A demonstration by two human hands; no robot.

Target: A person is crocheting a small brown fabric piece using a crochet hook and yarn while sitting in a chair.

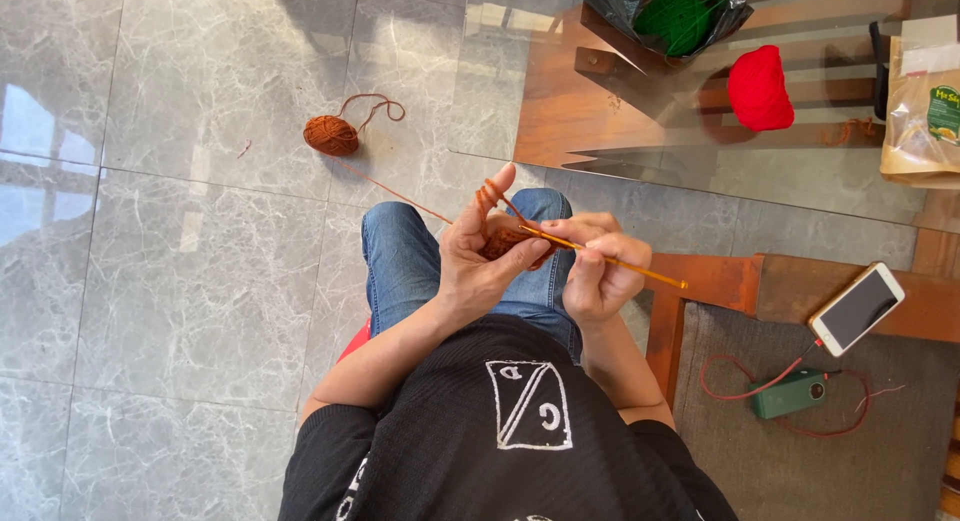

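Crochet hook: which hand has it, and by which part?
The right hand holds the crochet hook around mid-shaft, the tail poking out. The left hand pinches the brown crochet piece.

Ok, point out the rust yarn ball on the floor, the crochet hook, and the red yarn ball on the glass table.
rust yarn ball (331, 136), head view, middle of the ball.
crochet hook (645, 272), head view, bare orange shaft past the right hand.
red yarn ball (759, 87), head view, centre of the ball.

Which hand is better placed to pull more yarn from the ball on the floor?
Left hand, probably: the yarn already loops over its fingers toward the ball. The right hand holds the hook.
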